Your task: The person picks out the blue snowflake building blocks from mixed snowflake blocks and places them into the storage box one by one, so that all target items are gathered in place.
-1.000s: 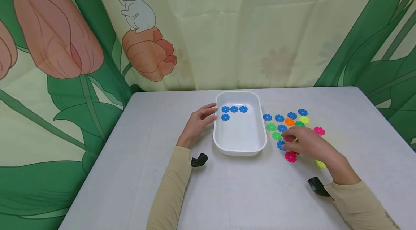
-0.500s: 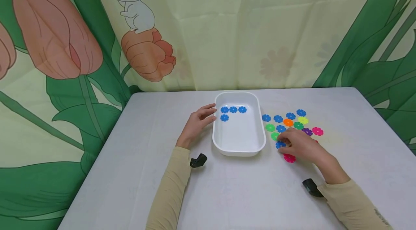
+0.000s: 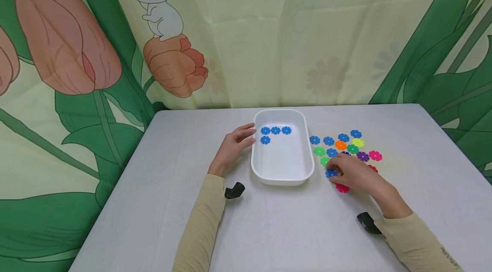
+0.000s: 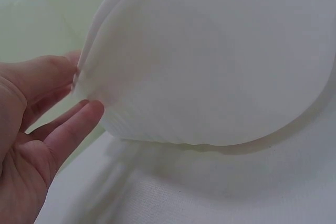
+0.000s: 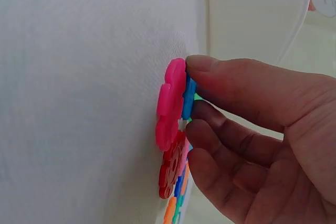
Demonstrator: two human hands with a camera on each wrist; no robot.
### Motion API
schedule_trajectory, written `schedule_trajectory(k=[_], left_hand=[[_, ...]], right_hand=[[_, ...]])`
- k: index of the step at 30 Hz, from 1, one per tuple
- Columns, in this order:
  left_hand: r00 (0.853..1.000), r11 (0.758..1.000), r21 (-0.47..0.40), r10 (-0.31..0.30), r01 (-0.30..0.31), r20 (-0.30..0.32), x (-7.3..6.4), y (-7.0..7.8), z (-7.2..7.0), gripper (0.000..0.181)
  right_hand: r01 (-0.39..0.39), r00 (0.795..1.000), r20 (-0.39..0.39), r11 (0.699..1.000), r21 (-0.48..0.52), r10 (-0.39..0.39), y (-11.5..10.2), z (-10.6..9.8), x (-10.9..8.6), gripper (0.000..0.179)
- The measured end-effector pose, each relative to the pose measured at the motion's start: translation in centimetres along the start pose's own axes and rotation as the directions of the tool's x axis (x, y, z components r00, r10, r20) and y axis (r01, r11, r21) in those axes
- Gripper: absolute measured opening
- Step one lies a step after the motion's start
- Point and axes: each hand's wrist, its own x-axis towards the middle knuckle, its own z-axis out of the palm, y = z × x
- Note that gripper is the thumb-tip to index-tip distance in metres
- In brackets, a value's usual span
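Thumb and fingertips of the right hand [image 3: 351, 172] seem to pinch a blue flower disc [image 3: 329, 174] by its edges on the tabletop [image 3: 284, 229], just off the white tray's [image 3: 283, 163] near right corner. From that grip the tray lies directly left; the disc is round, so no long axis matters. Across the tray, the left hand [image 3: 233, 144] touches the left rim, fingers loosely straight, well apart from the disc.

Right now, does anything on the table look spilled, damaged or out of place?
Nothing stands out. The white tray sits upright with four blue flower discs lying inside; the mixed-colour flower discs beside it are loosely spread, none visibly broken.
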Motion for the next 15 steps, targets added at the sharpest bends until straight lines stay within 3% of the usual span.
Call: schedule_trajectory(k=[9,15], left_hand=[[1.0,1.0,0.005,-0.004,0.004,-0.001,0.01,-0.09,0.02,0.035],[1.0,1.0,0.003,-0.005,0.005,-0.001,-0.01,-0.04,0.01,0.035]], right_hand=[[0.063,0.998,0.018,0.998,0.013,-0.063,-0.1,0.28,-0.12,0.033],[0.054,0.998,0.019,0.999,0.01,-0.054,0.01,0.09,-0.19,0.033]])
